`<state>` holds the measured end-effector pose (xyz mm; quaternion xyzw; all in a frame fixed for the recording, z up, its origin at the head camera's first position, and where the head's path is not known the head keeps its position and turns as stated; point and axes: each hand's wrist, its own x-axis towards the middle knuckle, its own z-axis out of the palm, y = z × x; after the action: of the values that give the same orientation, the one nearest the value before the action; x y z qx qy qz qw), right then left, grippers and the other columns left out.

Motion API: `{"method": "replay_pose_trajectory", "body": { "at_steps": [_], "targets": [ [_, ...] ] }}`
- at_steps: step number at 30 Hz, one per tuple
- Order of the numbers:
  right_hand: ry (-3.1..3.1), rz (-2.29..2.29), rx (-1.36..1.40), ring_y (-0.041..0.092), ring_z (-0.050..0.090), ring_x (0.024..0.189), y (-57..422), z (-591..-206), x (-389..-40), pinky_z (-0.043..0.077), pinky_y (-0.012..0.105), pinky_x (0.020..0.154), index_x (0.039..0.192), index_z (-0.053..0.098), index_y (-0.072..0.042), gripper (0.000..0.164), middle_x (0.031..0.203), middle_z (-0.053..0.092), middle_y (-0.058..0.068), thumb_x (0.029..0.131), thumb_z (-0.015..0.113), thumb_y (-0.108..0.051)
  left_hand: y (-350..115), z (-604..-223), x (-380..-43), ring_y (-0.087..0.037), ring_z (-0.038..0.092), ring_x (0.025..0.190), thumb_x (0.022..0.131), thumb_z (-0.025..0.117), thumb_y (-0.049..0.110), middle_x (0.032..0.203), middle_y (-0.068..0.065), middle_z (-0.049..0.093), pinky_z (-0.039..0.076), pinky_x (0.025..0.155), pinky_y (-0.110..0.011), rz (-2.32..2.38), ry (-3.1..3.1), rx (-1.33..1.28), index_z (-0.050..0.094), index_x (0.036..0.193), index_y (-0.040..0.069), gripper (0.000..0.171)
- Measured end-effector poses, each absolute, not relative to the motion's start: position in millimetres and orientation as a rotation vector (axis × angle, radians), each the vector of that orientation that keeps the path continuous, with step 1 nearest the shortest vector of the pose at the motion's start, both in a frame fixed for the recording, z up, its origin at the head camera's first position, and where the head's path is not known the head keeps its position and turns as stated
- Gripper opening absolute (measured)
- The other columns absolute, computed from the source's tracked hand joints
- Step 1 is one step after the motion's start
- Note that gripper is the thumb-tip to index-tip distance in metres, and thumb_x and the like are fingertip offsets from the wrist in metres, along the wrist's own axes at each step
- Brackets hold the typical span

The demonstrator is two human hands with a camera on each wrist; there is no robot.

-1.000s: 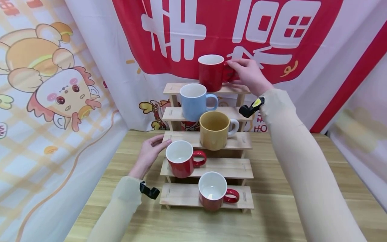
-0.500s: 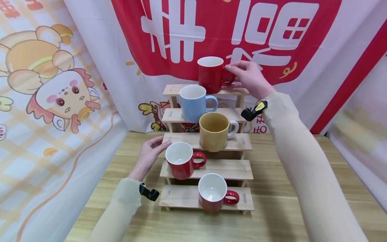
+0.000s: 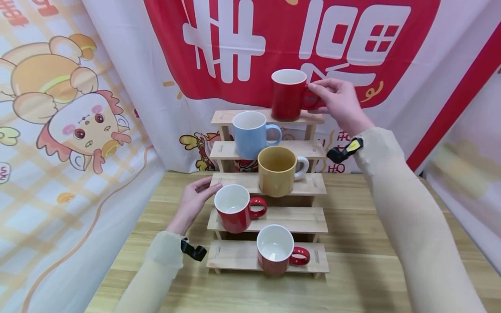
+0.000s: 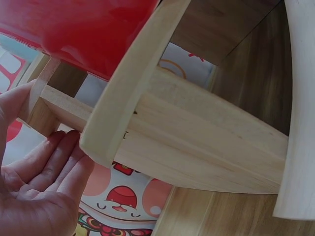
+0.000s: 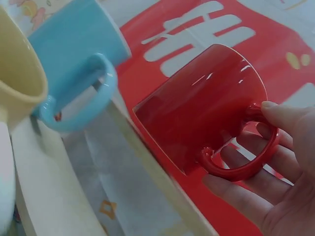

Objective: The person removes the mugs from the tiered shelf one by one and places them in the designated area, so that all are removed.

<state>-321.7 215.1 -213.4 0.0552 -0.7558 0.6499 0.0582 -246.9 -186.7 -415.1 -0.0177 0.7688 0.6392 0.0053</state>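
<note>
My right hand [image 3: 340,102] holds a red mug [image 3: 288,95] by its handle, upright at the top step of a wooden tiered rack [image 3: 274,216]. In the right wrist view, the thumb lies on top of the mug's handle [image 5: 241,169] and the fingers pass behind it. At the rack's left side, my left hand [image 3: 192,202] grips the end of the middle step. Its thumb is above the wood and its fingers [image 4: 54,162] are below. Close by that hand, on the step below, stands another red mug [image 3: 234,208] with a white inside.
A light blue mug [image 3: 250,134] stands on the second step from the top, and a tan mug [image 3: 277,171] with a white handle on the middle one. A third red mug [image 3: 275,250] occupies the bottom step. Printed cloth [image 3: 231,98] hangs close behind the rack.
My right hand has moved to the right along the top step, carrying the red mug with it. My left hand keeps its place on the rack.
</note>
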Motion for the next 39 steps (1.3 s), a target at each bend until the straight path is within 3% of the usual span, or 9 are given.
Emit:
{"method": "replay_pose_trajectory", "body": {
  "at_steps": [12,20,26,34,39],
  "targets": [
    [-2.126,2.026,0.096,0.019,0.067,0.106,298,-194,-277,0.059,0.028,0.075,0.134,0.068,-0.013,0.063,0.133,0.063,0.01,0.08,0.084,-0.041,-188,-413,-247,-0.027,0.056,0.122,0.088,0.082,0.037,0.132,-0.015,0.063,0.047,0.106,-0.039,1.999,2.414,-0.041,0.06,0.138,0.003,0.064],
    [-2.136,1.898,0.018,0.011,0.066,0.104,346,-198,-242,0.058,0.022,0.07,0.138,0.065,-0.014,0.063,0.135,0.06,0.006,0.083,0.081,-0.04,-188,-413,-249,-0.026,0.056,0.122,0.089,0.082,0.038,0.133,-0.016,0.062,0.047,0.106,-0.039,2.001,2.404,-0.031,0.059,0.139,0.002,0.066],
    [-2.191,1.814,-0.119,0.008,0.067,0.1,367,-218,-231,0.058,0.02,0.069,0.14,0.063,-0.017,0.067,0.137,0.06,0.003,0.082,0.079,-0.045,-187,-413,-249,-0.026,0.056,0.123,0.089,0.081,0.038,0.134,-0.015,0.061,0.047,0.106,-0.039,1.993,2.397,-0.034,0.059,0.14,0.002,0.066],
    [-2.136,1.928,-0.248,0.008,0.071,0.091,372,-264,-220,0.059,0.022,0.07,0.138,0.064,-0.013,0.067,0.122,0.067,0.003,0.081,0.082,-0.044,-187,-413,-249,-0.027,0.055,0.124,0.089,0.081,0.04,0.136,-0.015,0.06,0.047,0.107,-0.04,1.972,2.407,-0.037,0.058,0.14,0.003,0.067],
    [-2.122,1.895,-0.265,0.007,0.072,0.087,365,-305,-220,0.06,0.022,0.067,0.132,0.067,-0.011,0.059,0.108,0.073,-0.005,0.084,0.079,-0.044,-187,-413,-249,-0.027,0.055,0.124,0.09,0.081,0.039,0.136,-0.015,0.06,0.046,0.107,-0.04,1.975,2.402,-0.032,0.059,0.14,0.003,0.066]
  ]
}}
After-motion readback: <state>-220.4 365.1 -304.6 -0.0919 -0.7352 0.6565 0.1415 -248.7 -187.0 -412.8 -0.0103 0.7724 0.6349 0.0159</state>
